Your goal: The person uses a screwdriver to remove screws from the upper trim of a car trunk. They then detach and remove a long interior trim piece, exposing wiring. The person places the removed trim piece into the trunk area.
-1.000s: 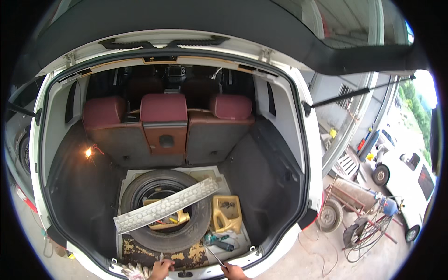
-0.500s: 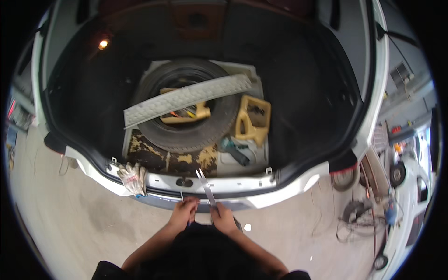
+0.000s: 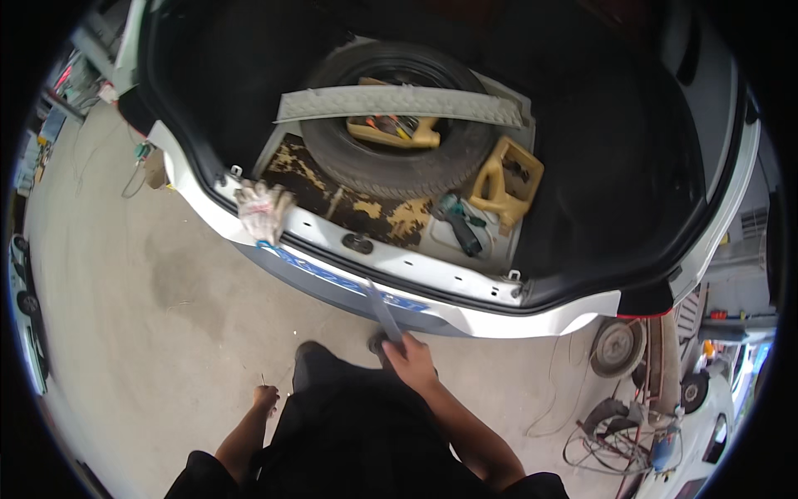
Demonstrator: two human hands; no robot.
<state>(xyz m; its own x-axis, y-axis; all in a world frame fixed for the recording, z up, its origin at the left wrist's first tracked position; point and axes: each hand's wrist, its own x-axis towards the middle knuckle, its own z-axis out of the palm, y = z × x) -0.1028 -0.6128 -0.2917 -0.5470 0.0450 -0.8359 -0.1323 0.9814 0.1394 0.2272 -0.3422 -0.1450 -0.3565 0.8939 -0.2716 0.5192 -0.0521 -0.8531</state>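
My right hand (image 3: 413, 364) is closed round the lower end of a long flat metal pry bar (image 3: 382, 311), which slants up to the rear bumper of a white car. Low and to the left, away from the car, my left hand (image 3: 265, 400) is closed on a thin-shafted screwdriver (image 3: 263, 379); its handle is mostly hidden. Stained white work gloves (image 3: 263, 211) lie on the trunk sill (image 3: 399, 264). Inside the open trunk a spare tire (image 3: 391, 172) lies flat, with a grey textured strip (image 3: 399, 102) across it.
Cut-open yellow jugs stand in the trunk, one holding tools (image 3: 391, 133) inside the tire, another (image 3: 505, 185) beside it. A green cordless power tool (image 3: 460, 226) lies near the sill. At right on the concrete floor (image 3: 199, 291) are a wheel (image 3: 619, 347) and a wire-frame cart (image 3: 611, 437).
My hands have moved apart: the left dropped down and left with the screwdriver, the right shifted slightly right and up with the pry bar. The view has turned and moved back from the trunk.
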